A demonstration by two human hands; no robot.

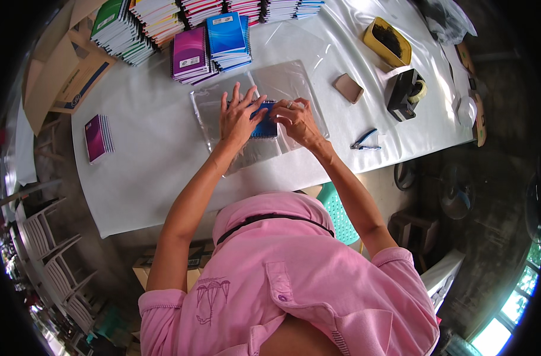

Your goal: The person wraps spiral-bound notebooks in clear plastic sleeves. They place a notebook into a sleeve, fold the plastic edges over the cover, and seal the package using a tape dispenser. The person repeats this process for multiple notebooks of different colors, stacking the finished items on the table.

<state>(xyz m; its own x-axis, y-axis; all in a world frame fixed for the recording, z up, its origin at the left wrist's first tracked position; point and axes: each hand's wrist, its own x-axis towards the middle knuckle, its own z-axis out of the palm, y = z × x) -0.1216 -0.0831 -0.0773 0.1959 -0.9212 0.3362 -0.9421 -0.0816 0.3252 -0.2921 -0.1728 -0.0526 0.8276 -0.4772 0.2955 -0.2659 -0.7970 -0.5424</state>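
A small blue spiral notebook lies on clear plastic sheets in the middle of the table. My left hand rests over its left side, fingers spread and stretched, covering part of the cover. At the right edge of the notebook, my right hand has its thumb and fingers bent together in a pinch on that edge. Whether the fingertips also grip some plastic is hidden. The sheets reach out past both hands.
Purple notebooks and blue notebooks stand stacked beyond my hands. A small purple bundle lies left. Blue-handled pliers, a brown tray, a tape dispenser and a yellow container are right. A cardboard box stands far left.
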